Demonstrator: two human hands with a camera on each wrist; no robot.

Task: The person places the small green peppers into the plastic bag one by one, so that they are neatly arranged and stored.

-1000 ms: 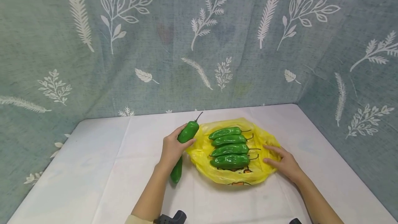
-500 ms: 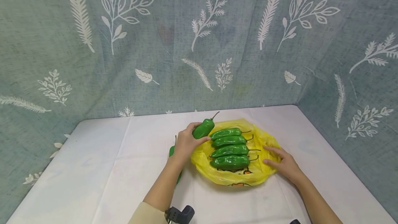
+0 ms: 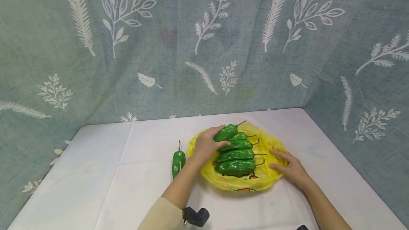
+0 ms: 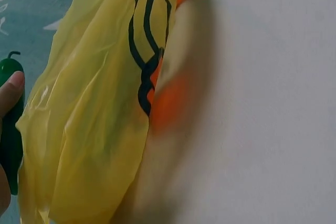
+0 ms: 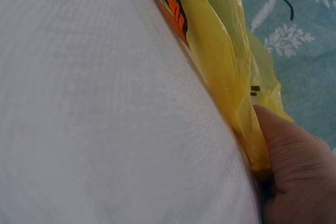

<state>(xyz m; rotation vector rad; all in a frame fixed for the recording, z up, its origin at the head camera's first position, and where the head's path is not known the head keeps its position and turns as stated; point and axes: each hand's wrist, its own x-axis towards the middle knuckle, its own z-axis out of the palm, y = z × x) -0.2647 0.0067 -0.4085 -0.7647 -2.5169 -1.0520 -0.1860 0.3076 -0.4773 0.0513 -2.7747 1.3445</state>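
Note:
My left hand (image 3: 206, 146) holds a green chili pepper (image 3: 225, 133) by its body, stem pointing up and right, over the back row in a yellow plastic bag (image 3: 217, 184). In the left wrist view this pepper (image 4: 10, 142) is upright between thumb and fingers, beside the bag's wall. Several more green chili peppers (image 3: 235, 167) lie side by side in the bag, stems to the right; the held one partly covers the rearmost. At the bag's right rim, my right hand (image 3: 292, 168) grips the plastic, its thumb (image 5: 286, 140) against the bag in the right wrist view.
One more green pepper (image 3: 179, 160) lies on the white tablecloth (image 3: 134, 173), left of the bag, near my left forearm. A grey-green leaf-patterned cloth (image 3: 179, 45) rises behind the table and along its sides.
My left hand has carried the pepper rightward from the bag's left edge to above the back row of peppers. The lone pepper on the left is more exposed. My right hand stays put.

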